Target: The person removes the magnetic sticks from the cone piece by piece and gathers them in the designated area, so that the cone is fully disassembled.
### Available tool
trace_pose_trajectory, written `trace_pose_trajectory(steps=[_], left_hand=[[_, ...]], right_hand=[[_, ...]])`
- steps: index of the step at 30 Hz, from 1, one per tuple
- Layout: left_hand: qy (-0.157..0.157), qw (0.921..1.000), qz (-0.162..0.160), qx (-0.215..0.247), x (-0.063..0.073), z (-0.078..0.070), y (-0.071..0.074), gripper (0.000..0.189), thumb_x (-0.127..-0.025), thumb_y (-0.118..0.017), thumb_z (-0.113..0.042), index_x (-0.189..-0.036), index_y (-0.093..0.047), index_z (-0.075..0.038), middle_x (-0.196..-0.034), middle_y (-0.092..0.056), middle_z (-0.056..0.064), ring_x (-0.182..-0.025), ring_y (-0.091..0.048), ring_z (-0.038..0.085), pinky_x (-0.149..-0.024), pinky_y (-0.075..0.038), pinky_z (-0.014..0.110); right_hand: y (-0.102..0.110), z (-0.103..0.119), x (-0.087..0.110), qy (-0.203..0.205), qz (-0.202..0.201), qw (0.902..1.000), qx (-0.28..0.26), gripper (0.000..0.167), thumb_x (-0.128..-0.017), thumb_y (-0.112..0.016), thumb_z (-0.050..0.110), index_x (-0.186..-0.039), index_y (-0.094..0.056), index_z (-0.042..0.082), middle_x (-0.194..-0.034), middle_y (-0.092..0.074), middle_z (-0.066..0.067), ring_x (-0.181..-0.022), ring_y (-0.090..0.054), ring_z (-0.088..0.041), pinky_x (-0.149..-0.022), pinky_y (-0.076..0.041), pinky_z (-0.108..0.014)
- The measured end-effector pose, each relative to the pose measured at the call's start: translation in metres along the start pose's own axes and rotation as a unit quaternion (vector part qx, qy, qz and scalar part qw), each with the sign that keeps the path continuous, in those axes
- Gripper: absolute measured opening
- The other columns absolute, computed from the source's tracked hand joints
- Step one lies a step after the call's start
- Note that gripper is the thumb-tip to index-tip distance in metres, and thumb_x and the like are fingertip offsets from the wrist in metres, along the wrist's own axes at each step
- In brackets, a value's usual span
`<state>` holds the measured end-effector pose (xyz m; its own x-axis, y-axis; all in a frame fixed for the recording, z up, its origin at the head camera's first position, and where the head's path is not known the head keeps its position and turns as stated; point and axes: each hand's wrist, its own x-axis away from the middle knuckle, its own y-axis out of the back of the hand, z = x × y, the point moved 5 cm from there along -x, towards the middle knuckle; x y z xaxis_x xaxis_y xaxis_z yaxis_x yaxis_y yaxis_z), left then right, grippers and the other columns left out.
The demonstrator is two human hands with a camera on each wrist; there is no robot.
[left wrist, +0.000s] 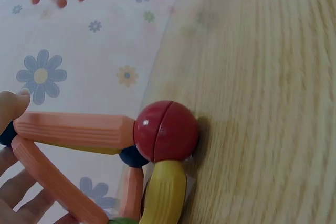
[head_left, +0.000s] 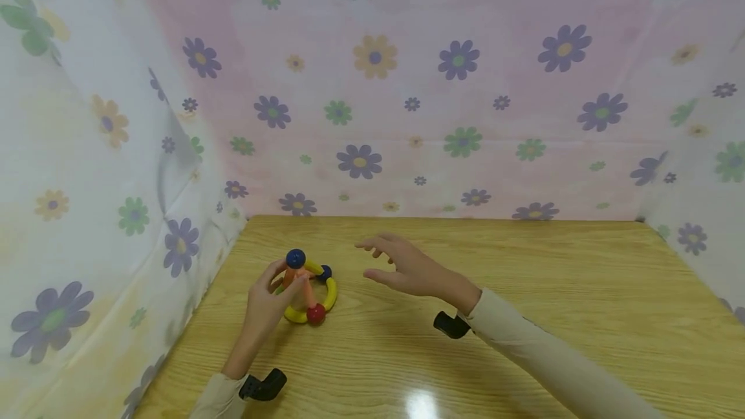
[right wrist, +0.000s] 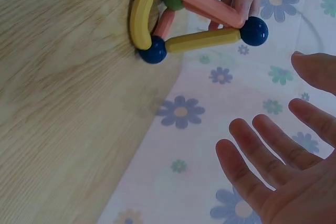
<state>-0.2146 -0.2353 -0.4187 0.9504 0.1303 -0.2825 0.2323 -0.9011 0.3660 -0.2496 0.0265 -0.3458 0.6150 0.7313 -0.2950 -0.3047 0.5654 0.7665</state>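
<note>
A small pyramid (head_left: 309,291) of magnetic sticks and balls stands on the table at left. At its top sits a dark blue ball (right wrist: 254,31), from which salmon sticks (left wrist: 73,129) and a straight yellow stick (right wrist: 203,40) slope down. Its base has a red ball (left wrist: 167,131), a green ball (right wrist: 173,1), another blue ball (right wrist: 153,50) and curved yellow sticks (right wrist: 140,19). My left hand (head_left: 266,301) holds the pyramid near the top, thumb and fingers on either side of the sticks. To the right, my right hand (head_left: 416,270) hovers over the table, fingers spread, holding nothing.
The wood-grain table (head_left: 524,277) stretches out to the right of the pyramid. Flowered cloth (head_left: 407,121) hangs behind the table and along both sides. A black wrist camera (head_left: 263,385) sits at the left cuff, another black camera (head_left: 451,325) at the right.
</note>
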Motion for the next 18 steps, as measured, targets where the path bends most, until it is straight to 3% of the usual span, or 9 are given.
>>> trace_pose_trajectory(steps=[6, 11, 18], left_hand=[[-0.006, 0.9988, -0.023, 0.042, -0.006, 0.0, -0.005, 0.037, -0.084, -0.074, -0.026, -0.117, -0.065, -0.013, -0.121, -0.06, 0.004, -0.119, -0.049, 0.018, -0.102, -0.037, 0.042], [-0.01, 0.9991, -0.025, 0.034, -0.006, -0.003, -0.006, 0.033, -0.084, -0.073, -0.023, -0.115, -0.067, -0.013, -0.112, -0.065, 0.005, -0.108, -0.058, 0.018, -0.095, -0.043, 0.042], [-0.019, 0.9991, -0.008, 0.037, 0.0, -0.024, -0.004, 0.03, -0.086, -0.071, -0.012, -0.113, -0.065, -0.002, -0.109, -0.066, 0.014, -0.101, -0.06, 0.015, -0.093, -0.044, 0.046]], right_hand=[[-0.018, 0.005, -0.035, -0.013, 0.021, 0.9997, 0.002, 0.046, -0.094, -0.06, 0.029, -0.136, -0.048, 0.018, -0.131, -0.05, -0.002, -0.104, -0.054, -0.014, -0.079, -0.048, -0.033], [-0.036, 0.01, -0.063, 0.002, 0.04, 0.999, 0.017, 0.046, -0.094, -0.06, 0.028, -0.136, -0.048, 0.016, -0.132, -0.05, -0.005, -0.104, -0.055, -0.016, -0.08, -0.047, -0.028], [-0.066, 0.02, -0.095, 0.017, 0.059, 0.9977, 0.03, 0.043, -0.092, -0.064, 0.026, -0.131, -0.053, 0.012, -0.122, -0.055, -0.006, -0.094, -0.058, -0.016, -0.074, -0.045, -0.017]])
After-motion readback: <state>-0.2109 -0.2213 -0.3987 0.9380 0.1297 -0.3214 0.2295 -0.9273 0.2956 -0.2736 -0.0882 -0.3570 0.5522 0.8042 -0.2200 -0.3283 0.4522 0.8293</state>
